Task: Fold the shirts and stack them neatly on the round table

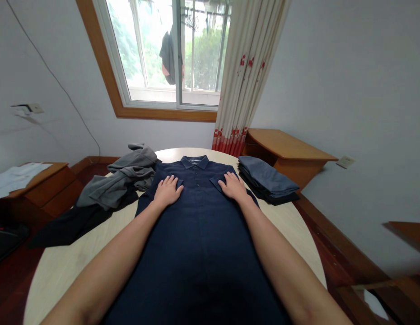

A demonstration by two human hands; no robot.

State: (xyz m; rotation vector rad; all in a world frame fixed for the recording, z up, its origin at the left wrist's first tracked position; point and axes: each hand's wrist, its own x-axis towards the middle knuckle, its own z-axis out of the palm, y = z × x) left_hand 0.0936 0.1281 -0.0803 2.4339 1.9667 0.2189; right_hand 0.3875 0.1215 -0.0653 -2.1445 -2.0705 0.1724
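Navy button-up shirt (198,221) lies front up on the round, pale wood worktop (300,237), collar (194,161) at the far end, btn placket running down the mid. Its near end is dark & blurred, can't tell where the hem stops.

L hand (168,189): palm down on the upper L side of the shirt, flattened, fingers straight, released. R hand (233,186): same pose on the upper R side, also released, fingers slightly apart. A sleeve end lies on the chest next to each hand; both forearms reach in from the near edge, w/ the shirt btwn them.

R of shirt, near R hand: stack of folded dark garments (269,178), blue-grey one on top, black below. L of shirt: rumpled grey garments (128,174), heaped, w/ black garment (72,225) under them, hanging partly past the worktop edge.

Bkgd: sliding window (178,54), cream curtain (245,67) w/ red floral print, wooden cabinet (291,144) by the R wall.
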